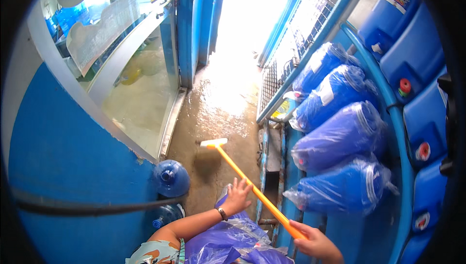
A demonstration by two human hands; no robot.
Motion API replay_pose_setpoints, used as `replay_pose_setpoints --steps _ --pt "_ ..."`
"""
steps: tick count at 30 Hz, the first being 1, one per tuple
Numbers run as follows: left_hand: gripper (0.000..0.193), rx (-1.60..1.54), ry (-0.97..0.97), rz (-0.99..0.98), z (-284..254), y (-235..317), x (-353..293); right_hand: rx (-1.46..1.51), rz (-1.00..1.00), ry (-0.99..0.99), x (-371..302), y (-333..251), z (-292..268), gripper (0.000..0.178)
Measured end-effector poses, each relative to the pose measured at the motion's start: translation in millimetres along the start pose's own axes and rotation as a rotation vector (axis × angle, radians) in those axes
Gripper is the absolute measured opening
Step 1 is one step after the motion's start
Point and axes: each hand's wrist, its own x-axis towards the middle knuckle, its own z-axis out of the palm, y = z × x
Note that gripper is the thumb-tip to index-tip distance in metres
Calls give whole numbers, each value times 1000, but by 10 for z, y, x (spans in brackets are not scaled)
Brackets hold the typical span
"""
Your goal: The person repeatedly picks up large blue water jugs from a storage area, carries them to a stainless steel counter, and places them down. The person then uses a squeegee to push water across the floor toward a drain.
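A long orange pole slants down and away from me to a white crosswise head, which is over the wet floor. Whether that head is a squeegee or a brush, I cannot tell. Near the pole's upper end, my right hand is closed around it. My left hand, with a dark band at the wrist, is at the middle of the pole; its fingers are stretched out and slightly spread against it. Shiny purple-blue plastic covers my front below the arms.
Wet brown floor leads to a bright doorway. On the left are a glass door, a blue wall and round water bottles. Several plastic-wrapped blue containers line the right, beside a blue pipe rail and a mesh gate.
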Motion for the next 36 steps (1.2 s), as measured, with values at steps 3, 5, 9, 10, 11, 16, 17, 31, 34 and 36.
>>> replay_pose_setpoints --steps 3,5,9,10,11,16,17,31,34,36 --pt "49 58 83 230 -70 -84 287 14 135 -132 293 -504 -222 52" --pt "38 142 -200 239 -158 -181 448 101 171 -233 520 -834 -341 46" --pt "19 -199 255 -8 -321 -369 967 -92 -116 -357 1102 -1807 -693 53" --pt "17 -235 437 -58 -361 -460 1186 -316 -416 -275 1370 -2035 -717 54" --pt "10 -206 574 -61 -451 -637 1423 -535 -650 -164 1684 -2270 -719 54" --pt "14 -187 778 -213 -1199 -1715 2604 -256 -888 -495 3346 -3180 -223 52" --pt "15 -166 865 -126 -1324 -1918 2914 -275 -923 -482 3564 -3374 -281 51" --pt "11 -196 617 -21 -3526 -2651 6200 -27 -1406 -229 5367 -6318 -1044 47" --pt "12 -309 520 34 -3852 -2181 5888 40 -1398 -368 4975 -6878 -1284 47" --pt "14 -331 377 -38 -3949 -2089 5650 101 -1249 -546 5050 -7085 -1351 44"
